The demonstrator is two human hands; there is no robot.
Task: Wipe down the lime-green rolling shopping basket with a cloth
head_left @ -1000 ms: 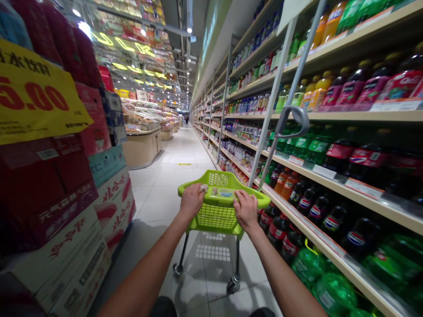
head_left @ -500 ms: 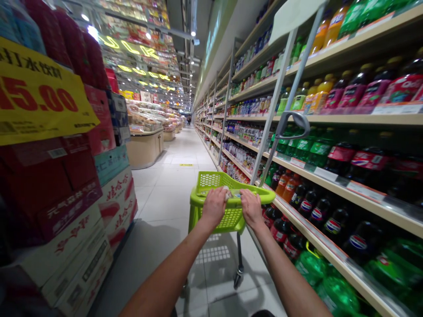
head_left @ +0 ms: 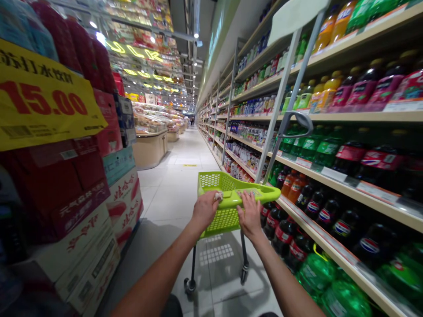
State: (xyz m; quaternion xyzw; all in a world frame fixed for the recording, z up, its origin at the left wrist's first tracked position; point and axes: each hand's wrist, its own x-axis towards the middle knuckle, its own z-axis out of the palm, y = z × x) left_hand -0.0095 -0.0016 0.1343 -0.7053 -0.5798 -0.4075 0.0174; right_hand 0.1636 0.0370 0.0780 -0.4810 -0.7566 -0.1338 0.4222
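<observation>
A small lime-green shopping cart (head_left: 224, 220) with a perforated plastic basket stands in front of me on thin grey legs with casters. My left hand (head_left: 205, 212) is closed around the left part of its handle (head_left: 231, 200). A crumpled white scrap, perhaps tissue, (head_left: 218, 195) pokes out by its thumb and forefinger. My right hand (head_left: 250, 215) lies over the handle's right half, fingers stretched across a label on top and thumb apart below. The part of the handle under my left hand is hidden.
Drink shelves (head_left: 330, 176) full of bottles line the right side, close to the cart. Stacked drink cartons (head_left: 125, 200) with a yellow price sign (head_left: 46, 94) stand at left. A tiled aisle (head_left: 185, 154) runs ahead past a rounded display counter (head_left: 150, 149).
My left hand has shifted left along the handle, and my right hand's fingers have loosened and stretched out. The cart has turned slightly, showing more of its label and both near casters.
</observation>
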